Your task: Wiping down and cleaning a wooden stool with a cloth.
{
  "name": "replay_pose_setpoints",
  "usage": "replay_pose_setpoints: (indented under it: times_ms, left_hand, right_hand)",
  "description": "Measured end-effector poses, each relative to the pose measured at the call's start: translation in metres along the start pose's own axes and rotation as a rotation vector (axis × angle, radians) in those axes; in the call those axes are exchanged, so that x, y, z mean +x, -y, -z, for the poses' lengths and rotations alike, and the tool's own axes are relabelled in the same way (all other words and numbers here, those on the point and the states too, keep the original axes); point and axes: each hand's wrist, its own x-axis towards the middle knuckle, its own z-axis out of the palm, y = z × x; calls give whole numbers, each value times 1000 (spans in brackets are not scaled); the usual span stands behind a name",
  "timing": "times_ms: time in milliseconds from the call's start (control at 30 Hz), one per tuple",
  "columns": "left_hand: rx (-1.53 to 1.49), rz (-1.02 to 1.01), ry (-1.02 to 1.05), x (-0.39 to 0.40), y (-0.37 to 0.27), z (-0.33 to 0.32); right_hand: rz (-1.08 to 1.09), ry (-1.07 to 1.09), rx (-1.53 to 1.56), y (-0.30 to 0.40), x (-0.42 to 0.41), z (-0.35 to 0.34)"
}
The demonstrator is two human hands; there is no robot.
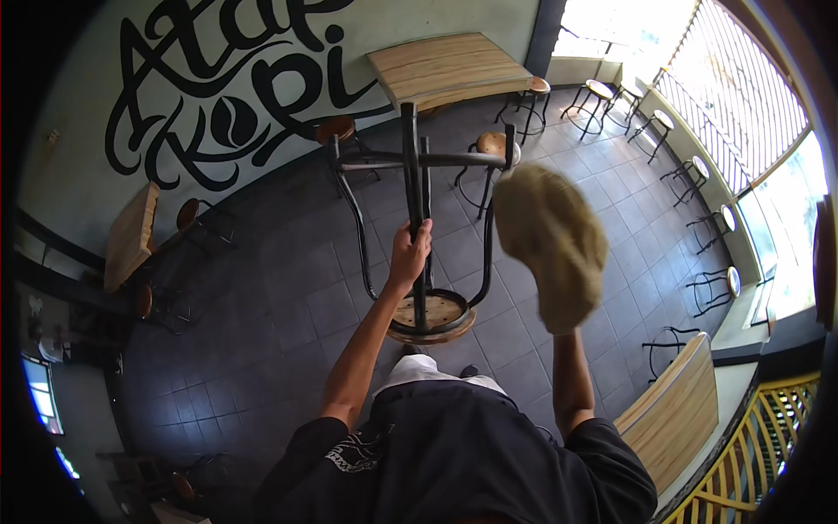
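My left hand (412, 254) is wrapped around one dark metal leg of an upturned bar stool (419, 157). The stool's legs and ring-shaped footrest point up, and its round wooden seat (437, 334) is at the bottom, just in front of my shoes. Whether the seat rests on the floor, I cannot tell. A brown cloth (556, 242), blurred, bunches over my raised right hand and hides the fingers; only the right forearm (574, 380) shows below it. The cloth is close beside the stool's right-hand leg.
A wood-topped table (452, 69) stands ahead by the lettered wall, with stools (499, 145) around it. Several stools (691, 173) line the window side. Other tables are at left (131, 239) and lower right (681, 412), beside a yellow lattice railing (753, 458). Grey tiles (294, 295) cover the floor.
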Motion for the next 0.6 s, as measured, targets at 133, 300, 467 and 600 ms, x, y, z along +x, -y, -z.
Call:
replay_pose_setpoints:
  times_ms: [133, 300, 467, 600]
  left_hand:
    - [-144, -101, 110, 8, -3, -33]
    - [-153, -185, 181, 2, -50, -84]
    - [355, -564, -47, -14, -74, -74]
    - [514, -314, -641, -35, -3, 4]
  right_hand:
    - [-362, 199, 323, 96, 57, -11]
    - [-439, -109, 562, 102, 52, -62]
    - [-356, -169, 546, 95, 65, -23]
    - [-302, -177, 541, 92, 47, 2]
